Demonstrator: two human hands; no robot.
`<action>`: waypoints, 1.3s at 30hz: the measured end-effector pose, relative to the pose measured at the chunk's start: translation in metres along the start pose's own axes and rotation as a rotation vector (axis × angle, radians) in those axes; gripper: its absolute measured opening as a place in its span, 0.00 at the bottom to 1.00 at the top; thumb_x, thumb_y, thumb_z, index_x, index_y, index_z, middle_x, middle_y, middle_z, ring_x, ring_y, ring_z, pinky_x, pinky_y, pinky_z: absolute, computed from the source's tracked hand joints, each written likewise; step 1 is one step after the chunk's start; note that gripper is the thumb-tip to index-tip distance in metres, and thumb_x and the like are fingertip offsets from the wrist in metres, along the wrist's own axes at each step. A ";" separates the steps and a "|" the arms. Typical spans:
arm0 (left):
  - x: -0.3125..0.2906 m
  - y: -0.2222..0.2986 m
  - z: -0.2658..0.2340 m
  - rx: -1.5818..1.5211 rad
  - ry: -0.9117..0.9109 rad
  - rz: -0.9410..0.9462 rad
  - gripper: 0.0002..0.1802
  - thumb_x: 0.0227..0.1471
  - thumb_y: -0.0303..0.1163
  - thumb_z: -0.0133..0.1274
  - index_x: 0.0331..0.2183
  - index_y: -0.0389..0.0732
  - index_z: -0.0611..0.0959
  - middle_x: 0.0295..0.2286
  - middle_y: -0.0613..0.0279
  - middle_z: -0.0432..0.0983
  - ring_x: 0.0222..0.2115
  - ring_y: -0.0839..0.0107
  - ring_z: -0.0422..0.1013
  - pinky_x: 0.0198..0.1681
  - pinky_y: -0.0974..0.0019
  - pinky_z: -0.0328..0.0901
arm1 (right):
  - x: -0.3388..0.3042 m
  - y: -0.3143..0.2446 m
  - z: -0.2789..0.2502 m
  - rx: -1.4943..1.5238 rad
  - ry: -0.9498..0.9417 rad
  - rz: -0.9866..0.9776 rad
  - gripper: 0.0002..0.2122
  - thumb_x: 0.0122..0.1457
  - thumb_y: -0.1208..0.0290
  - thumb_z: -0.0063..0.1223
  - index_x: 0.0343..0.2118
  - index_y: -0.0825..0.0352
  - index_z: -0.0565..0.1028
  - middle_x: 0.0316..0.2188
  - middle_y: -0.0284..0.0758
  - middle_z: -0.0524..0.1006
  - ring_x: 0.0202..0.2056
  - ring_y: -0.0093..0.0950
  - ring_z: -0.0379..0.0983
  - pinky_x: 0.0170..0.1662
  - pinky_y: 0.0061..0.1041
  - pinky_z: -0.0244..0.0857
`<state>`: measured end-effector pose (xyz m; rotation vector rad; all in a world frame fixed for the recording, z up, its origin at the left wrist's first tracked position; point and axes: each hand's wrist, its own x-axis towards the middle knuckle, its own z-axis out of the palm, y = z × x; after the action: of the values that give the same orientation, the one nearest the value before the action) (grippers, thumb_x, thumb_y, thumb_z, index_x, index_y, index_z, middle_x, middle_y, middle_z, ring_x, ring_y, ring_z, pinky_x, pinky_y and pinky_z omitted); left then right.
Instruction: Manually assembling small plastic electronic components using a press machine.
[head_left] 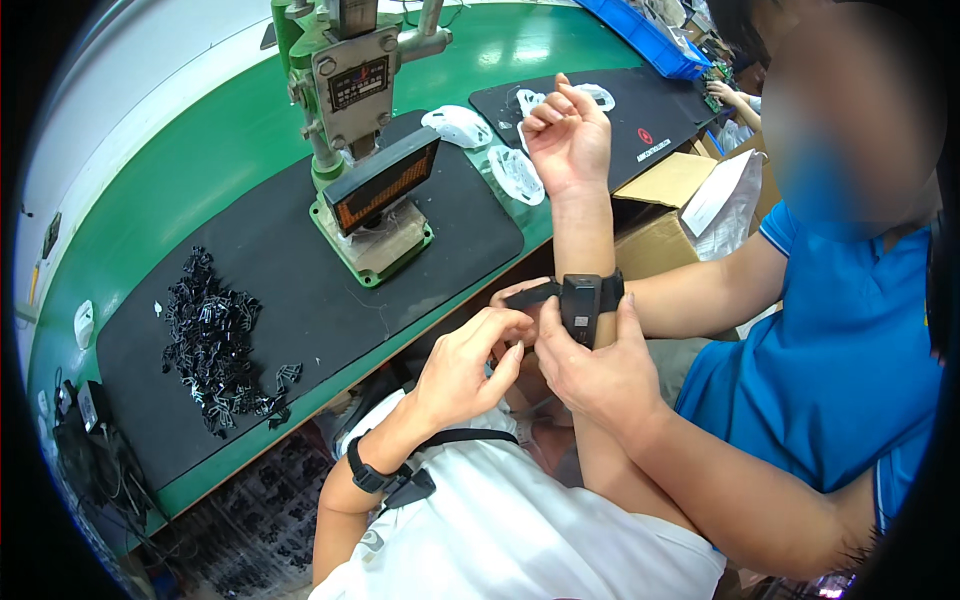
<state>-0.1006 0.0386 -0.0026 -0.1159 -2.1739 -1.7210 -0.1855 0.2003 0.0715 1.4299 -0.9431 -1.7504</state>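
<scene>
My right forearm reaches up across the middle, palm up. My right hand [570,140] is empty, its fingers loosely curled above the palm. A black wrist device with a strap [581,308] sits around my right wrist. A co-worker's hand [605,375] grips the device from below, and this person's other hand, mostly hidden, is behind my wrist at the loose strap end [532,294]. My left hand [460,360] hovers beside the strap, half curled with thumb and fingers apart, holding nothing I can see. My left wrist wears a black band [372,474].
A green hand press [360,130] with a small display [385,185] stands on a black mat [300,330]. Small black plastic parts [212,340] lie heaped at left. White shells [517,175] lie behind. A cardboard box [655,250] and blue tray [650,38] are at right.
</scene>
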 end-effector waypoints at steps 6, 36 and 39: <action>-0.001 0.003 -0.007 0.035 0.056 0.028 0.12 0.50 0.20 0.53 0.40 0.34 0.79 0.35 0.56 0.77 0.28 0.70 0.74 0.29 0.71 0.69 | 0.023 -0.009 0.024 -0.534 -0.048 0.088 0.33 0.37 0.60 0.75 0.47 0.64 0.71 0.41 0.35 0.73 0.45 0.28 0.71 0.51 0.28 0.65; 0.004 -0.005 -0.005 0.043 0.046 0.005 0.12 0.50 0.21 0.53 0.39 0.34 0.79 0.35 0.57 0.77 0.28 0.70 0.74 0.30 0.71 0.70 | 0.102 0.075 0.136 -1.021 -0.270 0.236 0.25 0.52 0.60 0.61 0.50 0.64 0.66 0.38 0.31 0.69 0.44 0.24 0.68 0.51 0.26 0.63; 0.003 -0.009 -0.006 0.050 0.068 0.025 0.12 0.49 0.22 0.54 0.39 0.35 0.78 0.34 0.56 0.76 0.25 0.67 0.74 0.28 0.67 0.69 | 0.101 0.068 0.136 -1.100 -0.290 0.220 0.24 0.54 0.61 0.59 0.51 0.65 0.65 0.39 0.30 0.69 0.44 0.23 0.68 0.51 0.25 0.63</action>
<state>-0.1049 0.0304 -0.0083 -0.0701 -2.1553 -1.6316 -0.3319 0.0950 0.0982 0.3575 -0.1334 -1.8410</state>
